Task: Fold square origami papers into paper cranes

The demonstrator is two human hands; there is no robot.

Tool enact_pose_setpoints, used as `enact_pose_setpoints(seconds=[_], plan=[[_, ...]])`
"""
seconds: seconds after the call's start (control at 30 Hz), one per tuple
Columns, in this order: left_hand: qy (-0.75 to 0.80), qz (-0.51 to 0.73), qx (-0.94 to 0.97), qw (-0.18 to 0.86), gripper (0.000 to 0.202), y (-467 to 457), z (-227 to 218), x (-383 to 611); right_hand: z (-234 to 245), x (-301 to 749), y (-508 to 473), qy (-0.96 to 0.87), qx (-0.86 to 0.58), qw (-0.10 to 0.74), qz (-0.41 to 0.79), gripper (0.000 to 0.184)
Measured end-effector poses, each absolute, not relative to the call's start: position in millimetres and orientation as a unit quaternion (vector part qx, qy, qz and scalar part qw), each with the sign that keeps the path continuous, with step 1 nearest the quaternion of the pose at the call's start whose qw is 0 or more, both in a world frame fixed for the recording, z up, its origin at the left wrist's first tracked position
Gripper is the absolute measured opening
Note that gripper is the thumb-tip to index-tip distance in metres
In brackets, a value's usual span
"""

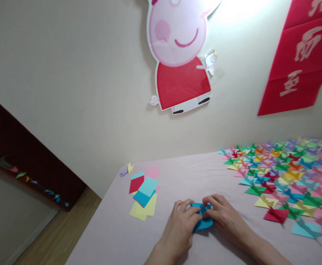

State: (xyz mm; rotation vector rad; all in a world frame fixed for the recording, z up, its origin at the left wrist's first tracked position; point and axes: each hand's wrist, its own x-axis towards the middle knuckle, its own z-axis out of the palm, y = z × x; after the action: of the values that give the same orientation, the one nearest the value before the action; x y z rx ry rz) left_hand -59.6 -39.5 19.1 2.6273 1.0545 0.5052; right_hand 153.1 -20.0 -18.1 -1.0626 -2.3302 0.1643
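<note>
A blue sheet of origami paper [203, 223], partly folded, is between my two hands near the front of the table. My left hand [181, 224] grips its left side, fingers bent over the paper. On the other side my right hand [220, 215] pinches the upper right part with thumb and fingers. The fingers cover part of the paper, so the exact fold is hidden. To the left lie loose coloured paper squares [147, 187] in blue, red, yellow and pink, overlapping one another.
Many folded paper cranes [284, 180] stand in rows over the right side of the table [108, 228]. Two small folded pieces [127, 169] sit at the far left corner. Behind rises a wall with a pig cutout [183, 84] and a red banner [296, 62]. A dark door [25, 158] is at left.
</note>
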Motion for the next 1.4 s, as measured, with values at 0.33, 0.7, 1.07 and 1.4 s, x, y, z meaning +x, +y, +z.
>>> enact_pose_setpoints(seconds=[0.33, 0.7, 1.07, 1.4], plan=[[0.388, 0.142, 0.909, 0.045, 0.058, -54.0, -20.7, -53.2, -14.4, 170.3, -9.7, -0.911, -0.349, 0.217, -0.025, 0.012], [0.493, 0.169, 0.853, 0.003, 0.049, -70.2, -37.0, -38.2, -19.8, 174.0, -43.6, -0.858, -0.426, 0.267, 0.110, 0.022], [0.555, 0.151, 0.817, 0.053, 0.054, -59.0, -14.6, -33.0, -9.3, 151.3, -27.4, -0.731, -0.616, 0.215, 0.200, 0.012], [0.564, 0.135, 0.810, 0.085, 0.038, -51.3, -7.7, -32.0, -7.6, 145.6, -20.1, -0.739, -0.637, 0.153, 0.159, 0.013]])
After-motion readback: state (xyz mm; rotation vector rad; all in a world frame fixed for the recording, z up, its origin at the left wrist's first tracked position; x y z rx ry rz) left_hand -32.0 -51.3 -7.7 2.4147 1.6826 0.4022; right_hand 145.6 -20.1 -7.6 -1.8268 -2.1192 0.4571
